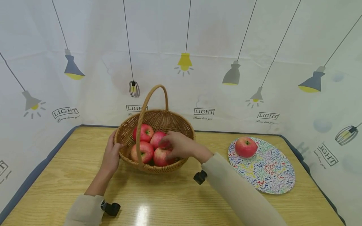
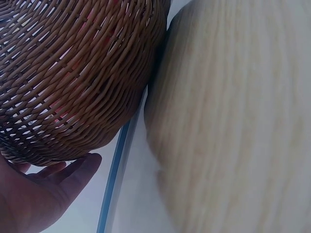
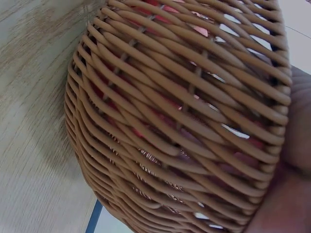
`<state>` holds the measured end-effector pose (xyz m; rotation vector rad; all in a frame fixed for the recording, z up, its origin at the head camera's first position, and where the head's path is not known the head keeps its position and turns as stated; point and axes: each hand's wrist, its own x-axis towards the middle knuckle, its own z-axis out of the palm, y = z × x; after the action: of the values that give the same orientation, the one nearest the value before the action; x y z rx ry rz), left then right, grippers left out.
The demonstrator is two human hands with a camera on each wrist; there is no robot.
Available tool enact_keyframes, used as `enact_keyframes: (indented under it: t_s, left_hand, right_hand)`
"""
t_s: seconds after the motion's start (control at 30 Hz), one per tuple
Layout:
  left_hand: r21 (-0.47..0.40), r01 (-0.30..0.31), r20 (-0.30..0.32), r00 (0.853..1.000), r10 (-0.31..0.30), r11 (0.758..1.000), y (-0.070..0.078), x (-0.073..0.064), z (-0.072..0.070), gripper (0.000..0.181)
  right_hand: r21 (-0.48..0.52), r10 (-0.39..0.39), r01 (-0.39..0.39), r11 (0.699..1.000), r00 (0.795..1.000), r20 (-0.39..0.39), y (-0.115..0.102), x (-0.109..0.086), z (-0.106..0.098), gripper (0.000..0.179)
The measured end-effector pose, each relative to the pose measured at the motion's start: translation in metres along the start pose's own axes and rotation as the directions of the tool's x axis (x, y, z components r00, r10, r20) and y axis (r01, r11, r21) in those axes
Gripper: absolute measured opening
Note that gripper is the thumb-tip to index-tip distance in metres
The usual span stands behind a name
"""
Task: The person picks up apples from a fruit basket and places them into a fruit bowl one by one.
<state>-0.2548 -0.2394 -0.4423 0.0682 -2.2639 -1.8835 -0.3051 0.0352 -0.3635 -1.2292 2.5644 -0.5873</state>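
A wicker basket (image 1: 158,169) with a tall arched handle stands on the table, several red apples (image 1: 146,152) inside it. At its left side my left hand (image 1: 111,153) holds the rim; in the left wrist view that hand (image 2: 41,191) is against the woven wall. My right hand (image 1: 181,146) reaches over the right rim and grips the front-right apple (image 1: 161,157), thumb and fingers around it. The right wrist view shows mostly the basket's weave (image 3: 180,121), with part of the hand (image 3: 286,194) behind the rim and its fingertips hidden.
To the right lies an oval board (image 1: 271,172) with a colourful speckled pattern, a single red apple (image 1: 246,147) on its far left part. The wooden table (image 1: 169,201) ends at a pale cloth backdrop (image 1: 220,94) printed with lamps.
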Motion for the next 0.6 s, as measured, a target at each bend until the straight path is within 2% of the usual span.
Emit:
enact_keyframes:
  t_s: [0.17,0.33,0.47,0.6]
  left_hand:
    - [-0.031,0.016,0.005,1.0,-0.016,0.999,0.0016,-0.0014,0.0,0.073]
    - [-0.07,0.03,0.017,0.999,-0.029,0.997,0.0026,-0.002,0.0002,0.073]
    - [-0.061,0.029,0.025,0.999,-0.028,0.998,0.0039,-0.0016,0.001,0.073]
    - [-0.052,0.031,0.028,0.999,-0.029,0.998,0.0062,-0.0015,0.0008,0.074]
  right_hand:
    - [0.002,0.098,-0.098,0.995,0.993,0.061,-0.0014,0.0038,0.0006,0.045]
    - [-0.041,0.2,-0.197,0.98,0.971,0.131,-0.0032,0.0078,0.0016,0.046]
    - [-0.065,0.226,-0.218,0.974,0.962,0.153,-0.0028,0.0094,0.0032,0.04]
    - [-0.062,0.208,-0.202,0.978,0.969,0.132,-0.0011,0.0099,0.005,0.037]
